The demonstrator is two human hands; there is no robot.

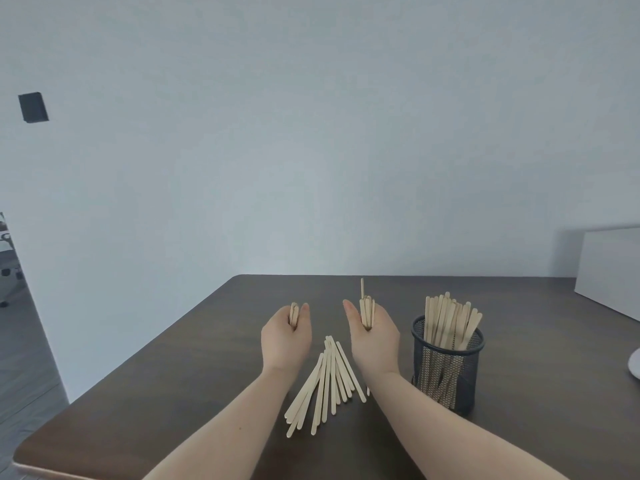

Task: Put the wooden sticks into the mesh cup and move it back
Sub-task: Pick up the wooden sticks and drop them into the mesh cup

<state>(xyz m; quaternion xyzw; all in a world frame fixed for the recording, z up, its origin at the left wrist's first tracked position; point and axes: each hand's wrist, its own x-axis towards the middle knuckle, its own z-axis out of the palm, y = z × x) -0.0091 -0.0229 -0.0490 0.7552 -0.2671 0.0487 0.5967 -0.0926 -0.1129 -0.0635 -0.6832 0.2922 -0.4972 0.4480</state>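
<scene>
Two hands: both are reaching out over the counter [173,393], backs toward the camera, well apart from each other with the loose pile between the forearms.
Left hand [285,336]: its fingers [304,311] are curling closed around a small bundle [294,315] of sticks, whose tips are poking up just above the knuckles.
Right hand [372,336]: its fingers [348,308] are wrapping closed around a larger bundle [367,311], standing upright; one stick is sticking up higher than the rest.
Loose sticks [327,379]: a fan of pale wooden sticks is lying flat on the counter between the two wrists, the far ends bunching together and the near ends spreading toward the camera.
Cup [446,365]: the black mesh cup is standing upright on the counter just right of the right wrist, already holding many sticks [450,317] that are leaning against its rim and rising above it.
Counter: dark brown, with a rounded near-left corner.
White box [609,271]: sitting at the far right of the counter, well apart from the cup.
White object [634,363]: only a rounded edge is showing at the right border; I cannot tell what it is.
Wall [311,133]: plain and pale, carrying a small black box [33,107] at the upper left.
</scene>
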